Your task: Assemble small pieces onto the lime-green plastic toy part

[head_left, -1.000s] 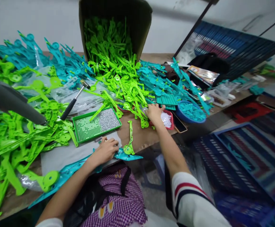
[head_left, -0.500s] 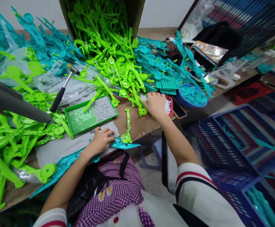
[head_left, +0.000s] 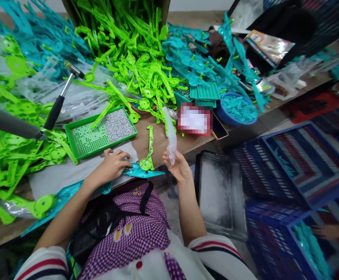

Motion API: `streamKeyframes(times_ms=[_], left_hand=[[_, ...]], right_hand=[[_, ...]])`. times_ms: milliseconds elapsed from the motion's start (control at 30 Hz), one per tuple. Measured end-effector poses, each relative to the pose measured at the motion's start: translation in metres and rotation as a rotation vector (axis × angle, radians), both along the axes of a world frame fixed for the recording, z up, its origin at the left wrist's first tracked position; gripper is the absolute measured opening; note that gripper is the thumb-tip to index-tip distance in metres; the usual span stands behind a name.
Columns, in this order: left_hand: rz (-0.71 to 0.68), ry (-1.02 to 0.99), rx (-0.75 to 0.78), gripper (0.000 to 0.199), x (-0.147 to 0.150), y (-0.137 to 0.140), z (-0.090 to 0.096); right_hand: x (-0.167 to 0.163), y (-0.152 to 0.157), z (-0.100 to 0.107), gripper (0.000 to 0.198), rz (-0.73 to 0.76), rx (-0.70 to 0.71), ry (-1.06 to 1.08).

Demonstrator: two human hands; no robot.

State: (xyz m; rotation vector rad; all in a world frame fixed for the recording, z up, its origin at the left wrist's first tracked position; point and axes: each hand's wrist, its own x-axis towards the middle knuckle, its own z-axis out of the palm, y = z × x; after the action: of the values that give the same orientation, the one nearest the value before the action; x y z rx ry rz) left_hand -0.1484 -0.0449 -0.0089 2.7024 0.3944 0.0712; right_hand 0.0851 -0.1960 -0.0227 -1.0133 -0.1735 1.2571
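The translucent white strip [head_left: 171,136] slants upward near the worktable's [head_left: 140,142] front edge, pinched between the thumb and fingers of the right hand [head_left: 178,167]; the long teal part [head_left: 144,172] lies along that edge beneath the left hand [head_left: 113,167], its fingers bent down onto it, though whether they grip I cannot tell. Just beyond lies a lime-green piece [head_left: 146,164]; farther off, a green tray [head_left: 81,138] with silvery bits; then a hammer [head_left: 55,112].

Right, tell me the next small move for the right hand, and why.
Probably bring the translucent white piece over to the long teal piece: the right hand holds the white one apart from it, while the left hand rests on the teal.
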Motion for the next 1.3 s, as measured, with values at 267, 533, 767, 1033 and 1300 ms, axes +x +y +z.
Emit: streamKeyframes(times_ms=[267, 533, 767, 1033, 1300], left_hand=[[0.059, -0.038, -0.072, 0.032, 0.012, -0.006, 0.022], [-0.135, 0.156, -0.318, 0.041, 0.065, 0.012, 0.016], [-0.132, 0.15, -0.411, 0.05, 0.06, 0.019, 0.005], [-0.147, 0.185, -0.424, 0.047, 0.061, 0.022, -0.006], [-0.131, 0.183, -0.434, 0.046, 0.061, 0.02, -0.007]], right_hand=[[0.0, -0.001, 0.01, 0.032, -0.101, 0.008, -0.218], [0.002, 0.014, -0.004, 0.034, 0.165, -0.171, -0.388], [0.001, 0.018, -0.01, 0.03, 0.275, -0.25, -0.439], [-0.001, 0.02, -0.005, 0.027, 0.318, -0.315, -0.458], [0.014, 0.016, -0.004, 0.048, 0.404, -0.31, -0.745]])
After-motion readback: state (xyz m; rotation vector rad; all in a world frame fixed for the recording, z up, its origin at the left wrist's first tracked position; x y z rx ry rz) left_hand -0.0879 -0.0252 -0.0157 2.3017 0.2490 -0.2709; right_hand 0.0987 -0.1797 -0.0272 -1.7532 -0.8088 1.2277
